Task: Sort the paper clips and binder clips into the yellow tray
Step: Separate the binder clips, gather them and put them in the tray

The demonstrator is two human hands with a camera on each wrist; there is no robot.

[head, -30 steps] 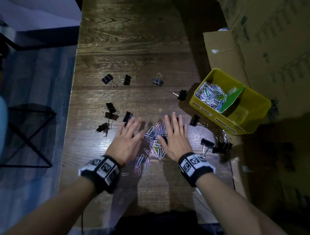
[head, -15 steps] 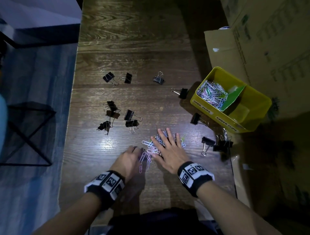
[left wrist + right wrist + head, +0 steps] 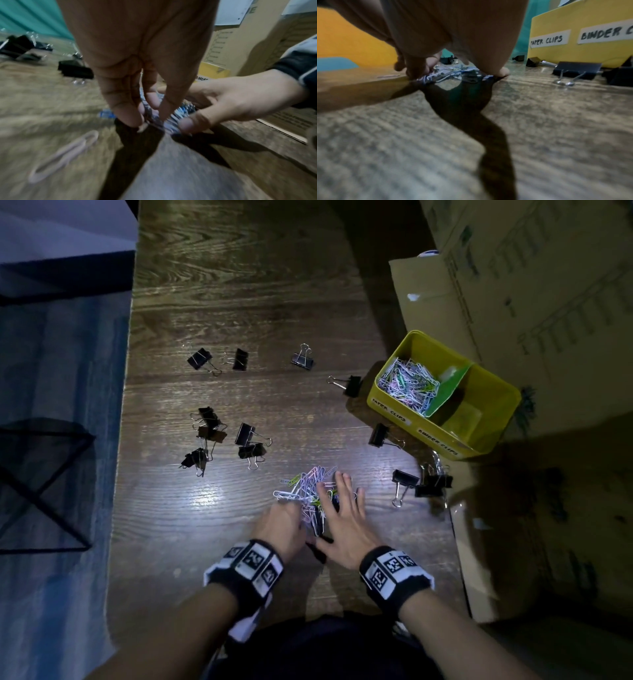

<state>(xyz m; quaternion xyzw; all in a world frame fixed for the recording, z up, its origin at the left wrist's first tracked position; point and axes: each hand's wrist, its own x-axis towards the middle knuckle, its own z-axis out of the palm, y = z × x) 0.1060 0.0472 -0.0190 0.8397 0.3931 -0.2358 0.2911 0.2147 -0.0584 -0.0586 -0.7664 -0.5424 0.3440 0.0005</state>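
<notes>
The loose heap of paper clips (image 3: 310, 491) lies on the wooden table (image 3: 239, 302) directly between both hands, well apart from the yellow tray (image 3: 493, 412) at the right. To complete the gather cleanly, press the heap together from both sides, slide fingertips beneath it, and lift it as one bundle; stray clips, such as the single pink paper clip (image 3: 63, 155) left behind, require a second pass. The left hand (image 3: 281, 525) has its fingers curled down, pinching the near edge of the heap. The right hand (image 3: 342, 518) lies flat with fingers spread over the heap, gripping nothing. Black binder clips (image 3: 246, 436) remain scattered around; the tray's paper-clip compartment already holds clips.
</notes>
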